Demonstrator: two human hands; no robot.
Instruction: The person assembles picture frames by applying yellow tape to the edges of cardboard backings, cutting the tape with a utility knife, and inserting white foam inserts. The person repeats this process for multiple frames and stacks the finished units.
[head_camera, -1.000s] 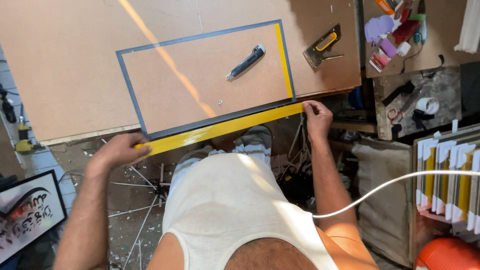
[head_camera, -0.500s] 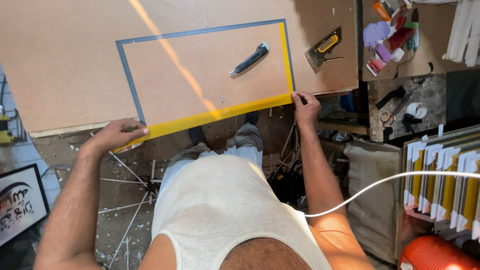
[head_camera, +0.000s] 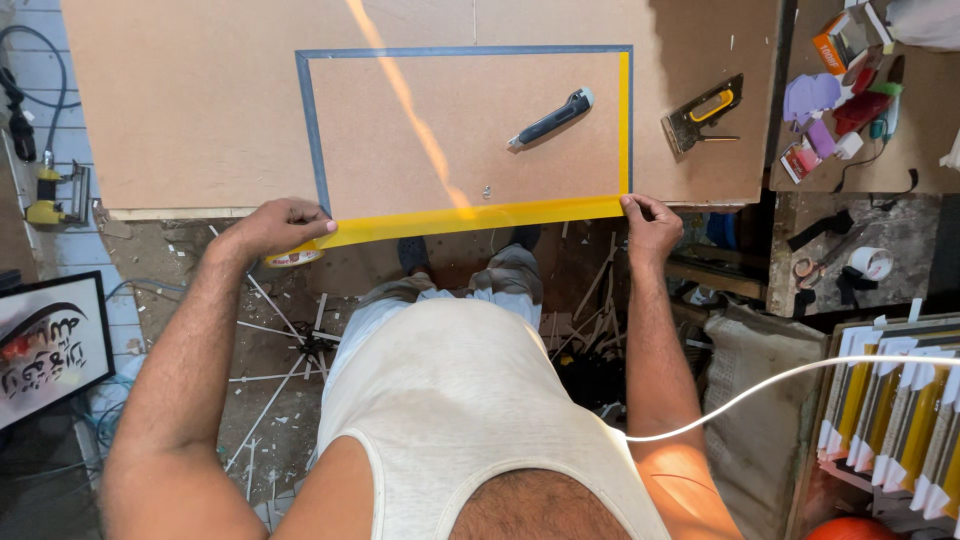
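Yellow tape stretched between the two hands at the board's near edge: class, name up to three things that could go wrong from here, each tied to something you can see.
1. The yellow tape spans a long gap between the left hand and the right hand; it may sag, twist or land crooked.
2. It could miss the frame's corner and leave a gap.
3. The utility knife lies loose inside the frame and could get knocked.

Black-framed sign (head_camera: 45, 345) with dark brush lettering and red accents seen low left on floor. Small orange-white box (head_camera: 832, 40) and red-white packet (head_camera: 800, 160) seen top right on worktop (head_camera: 860, 175).
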